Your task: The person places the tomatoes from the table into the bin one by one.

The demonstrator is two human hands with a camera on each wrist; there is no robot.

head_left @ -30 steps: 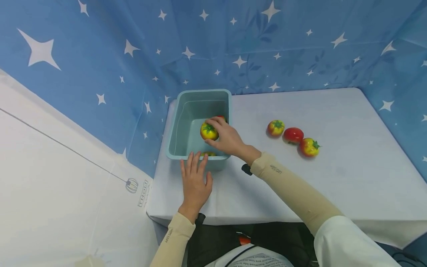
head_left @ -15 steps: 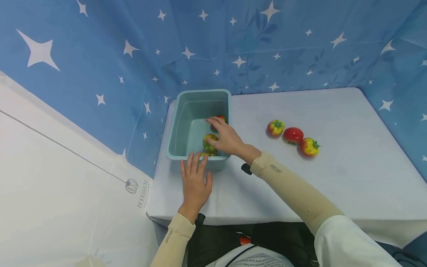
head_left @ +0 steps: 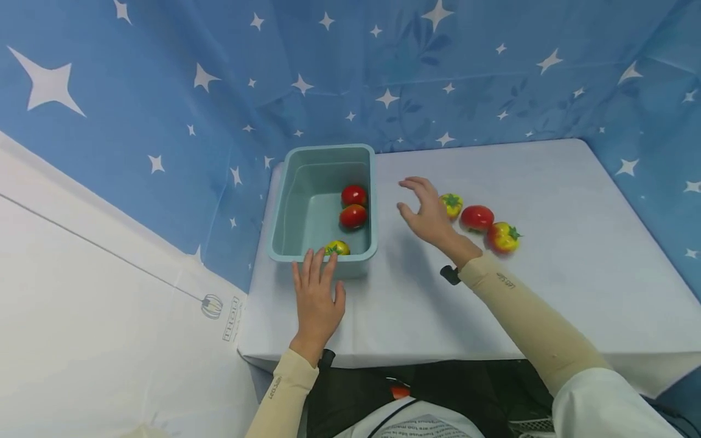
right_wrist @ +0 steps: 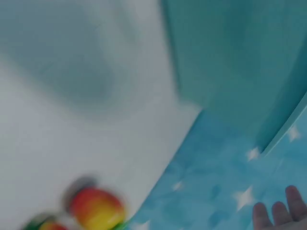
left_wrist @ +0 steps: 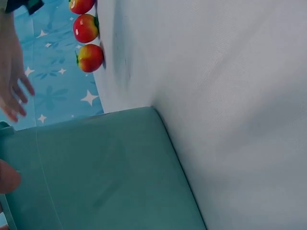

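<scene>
My left hand [head_left: 317, 307] rests its fingertips at the near rim of a blue-green plastic bin [head_left: 323, 213], fingers extended. Inside the bin lie two red tomatoes [head_left: 353, 216] along the right wall and a yellow one with a green top [head_left: 336, 247] by the near wall, partly covered by the rim and fingers. Nothing is in my right hand [head_left: 429, 216], which hovers over the table right of the bin, fingers loosely bent. Close to it sit a yellow-green tomato [head_left: 452, 205], partly hidden by the hand, a red tomato [head_left: 477, 218] and a red-yellow tomato [head_left: 503, 237].
A white cloth covers the table [head_left: 575, 274], with its front edge near the person's body. Blue star-patterned fabric [head_left: 328, 73] hangs behind, and a white panel [head_left: 109, 304] stands at the left. In the right wrist view a tomato [right_wrist: 98, 208] appears blurred.
The right hand has let go of a tomato inside the bin, lifted out and moved right towards the tomatoes on the table. The left hand stays at the rim.
</scene>
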